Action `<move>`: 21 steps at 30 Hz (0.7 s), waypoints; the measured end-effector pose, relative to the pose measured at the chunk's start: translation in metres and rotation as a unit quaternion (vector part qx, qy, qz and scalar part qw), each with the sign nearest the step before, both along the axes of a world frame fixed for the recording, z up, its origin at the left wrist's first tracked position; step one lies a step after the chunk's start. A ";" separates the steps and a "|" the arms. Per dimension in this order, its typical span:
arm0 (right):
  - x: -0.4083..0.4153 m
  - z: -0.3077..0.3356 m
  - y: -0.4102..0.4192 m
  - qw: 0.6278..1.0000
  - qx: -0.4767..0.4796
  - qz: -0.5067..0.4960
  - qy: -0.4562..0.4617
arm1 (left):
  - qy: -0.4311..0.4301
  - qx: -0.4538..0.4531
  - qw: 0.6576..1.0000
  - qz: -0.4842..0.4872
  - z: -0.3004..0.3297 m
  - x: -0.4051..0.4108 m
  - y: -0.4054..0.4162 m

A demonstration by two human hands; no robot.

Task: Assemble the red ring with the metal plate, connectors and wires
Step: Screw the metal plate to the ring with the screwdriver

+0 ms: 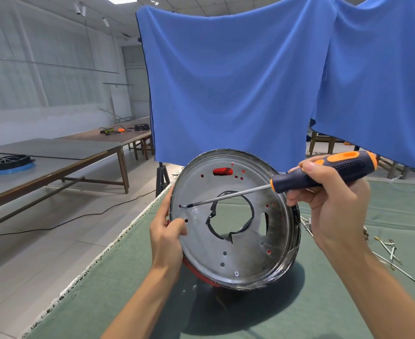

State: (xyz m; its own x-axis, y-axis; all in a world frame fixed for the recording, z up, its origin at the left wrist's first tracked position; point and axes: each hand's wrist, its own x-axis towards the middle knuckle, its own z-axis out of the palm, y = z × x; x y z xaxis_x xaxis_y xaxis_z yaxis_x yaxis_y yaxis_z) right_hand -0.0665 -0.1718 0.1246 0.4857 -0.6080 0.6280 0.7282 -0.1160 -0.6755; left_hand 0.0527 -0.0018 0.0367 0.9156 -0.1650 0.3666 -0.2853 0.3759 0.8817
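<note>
The metal plate (238, 245), round with a jagged central hole, is held tilted upright above the green mat (324, 314), its face toward the camera. The red ring (196, 270) sits behind it, showing at the lower left edge and through the slot near the top. One screw (236, 274) is seated near the bottom rim. The left hand (167, 231) grips the plate's left edge, thumb pressed on the face, fingers curled behind. The right hand (328, 204) is closed around the black-and-orange handle of a screwdriver (299, 179); its tip meets a hole at the plate's left side. Loose wires (387, 250) lie on the mat to the right. A blue cloth (250, 81) hangs behind. A wooden table (54, 162) stands at left.
</note>
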 end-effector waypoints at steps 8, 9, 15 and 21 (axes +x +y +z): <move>0.000 0.000 0.002 1.000 -0.001 0.006 -0.005 | -0.005 0.010 1.000 0.016 0.001 0.000 -0.001; 0.000 0.000 0.002 1.000 0.000 0.007 -0.006 | -0.008 0.013 1.000 0.018 0.001 0.000 -0.001; 0.000 -0.001 0.002 1.000 -0.003 0.007 -0.008 | -0.018 0.023 0.999 0.027 0.001 0.002 -0.001; 0.000 0.000 0.005 1.000 -0.006 -0.001 -0.002 | -0.023 0.023 0.999 0.031 0.002 0.001 0.000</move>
